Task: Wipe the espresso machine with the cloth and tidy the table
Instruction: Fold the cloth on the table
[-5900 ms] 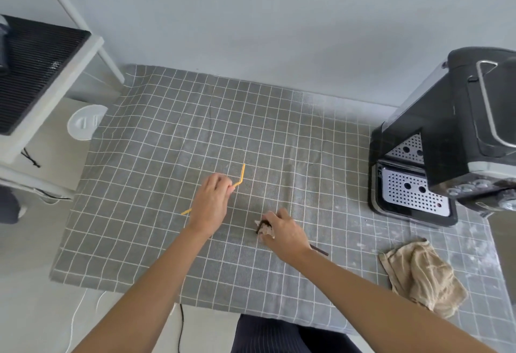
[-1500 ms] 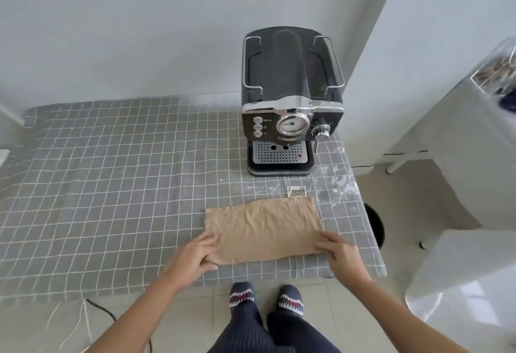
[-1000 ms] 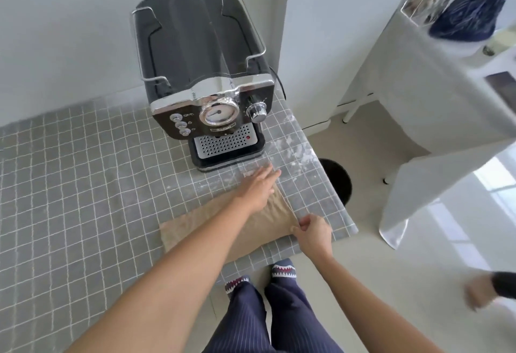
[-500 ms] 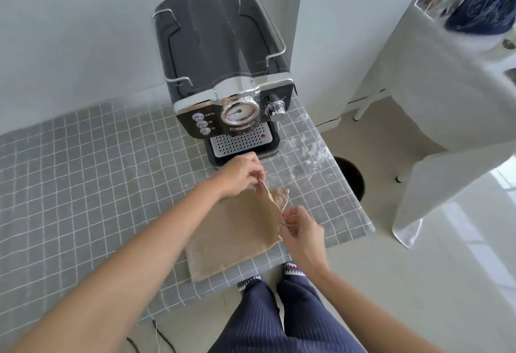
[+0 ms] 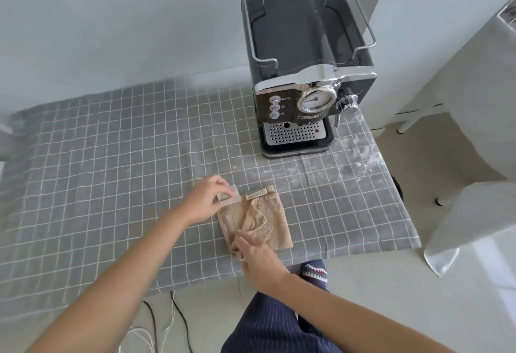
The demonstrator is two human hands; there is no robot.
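Observation:
A beige cloth (image 5: 268,221) lies folded into a small rectangle on the grey checked tablecloth (image 5: 117,174), near the table's front edge. My left hand (image 5: 206,199) pinches the cloth's far left corner, where a white label shows. My right hand (image 5: 251,249) grips the cloth's near edge. The black and chrome espresso machine (image 5: 304,73) stands upright at the back right of the table, apart from the cloth and both hands.
White powdery marks (image 5: 354,157) cover the tablecloth in front of and right of the machine. A white covered piece of furniture (image 5: 474,129) stands close on the right. Cables (image 5: 167,324) lie on the floor under the front edge.
The cloth went from spread flat to folded over into a smaller rectangle. My left hand drew back from the right side to the cloth's far left corner; my right hand moved to its near edge.

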